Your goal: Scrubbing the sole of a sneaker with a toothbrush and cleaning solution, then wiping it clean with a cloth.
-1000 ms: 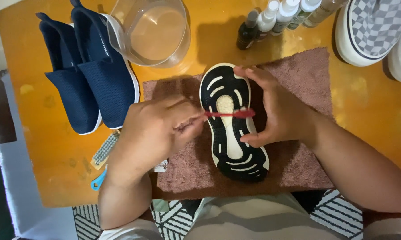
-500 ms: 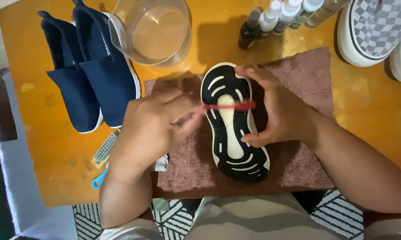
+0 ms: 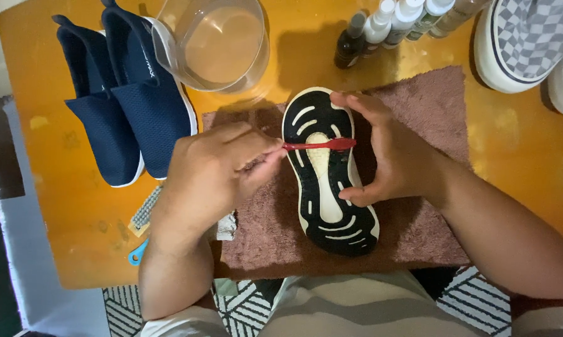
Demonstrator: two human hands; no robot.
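A shoe lies sole-up (image 3: 327, 181) on a brownish-pink towel (image 3: 419, 231); the sole is black with white grooves and a cream middle. My left hand (image 3: 216, 175) grips a red toothbrush (image 3: 319, 145), whose head rests across the upper part of the sole. My right hand (image 3: 390, 153) clasps the shoe's right side, fingertips at the toe end and thumb near the middle.
A pair of navy slip-on shoes (image 3: 122, 93) sits at the left of the orange table (image 3: 63, 206), beside a clear bowl of water (image 3: 216, 43). Several small bottles (image 3: 387, 25) stand at the back, checkered shoes (image 3: 531, 43) at right. A bristle brush (image 3: 145, 212) lies by my left wrist.
The red toothbrush has slid up the sole toward the toe, from the middle of the cream patch to its upper edge. My right hand and the shoe have stayed put.
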